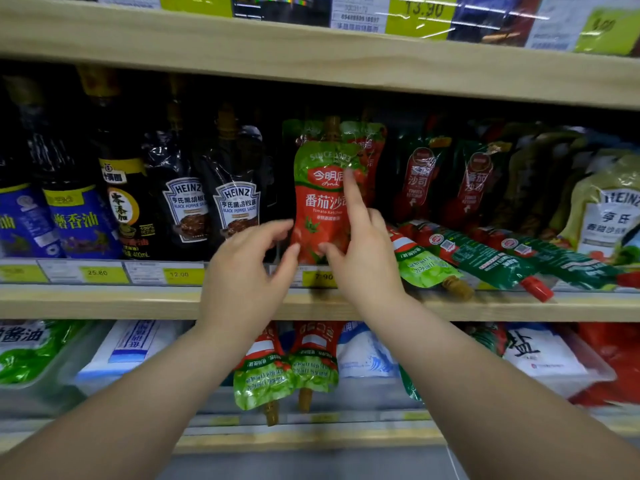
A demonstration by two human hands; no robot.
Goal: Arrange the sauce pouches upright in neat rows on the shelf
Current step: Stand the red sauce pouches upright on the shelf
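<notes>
A red and green tomato ketchup pouch (pixel 320 199) stands upright at the front of the middle shelf (pixel 104 301), with another like it close behind. My right hand (pixel 363 258) grips its lower right side, thumb under the front and index finger stretched up across the label. My left hand (pixel 247 271) hovers at its lower left edge, fingers apart, the fingertips just touching or nearly touching the pouch. To the right, several ketchup pouches (pixel 471 254) lie flat with their spouts over the shelf edge. Two more pouches (pixel 287 368) hang upside down on the shelf below.
Black Heinz pepper sauce pouches (pixel 235 206) and dark oil bottles (pixel 117 202) stand to the left. Upright dark red pouches (pixel 450 181) and a Heinz salad dressing pouch (pixel 606 209) fill the right. Price tags (pixel 180 273) line the shelf edge. White salt bags (pixel 540 355) lie below.
</notes>
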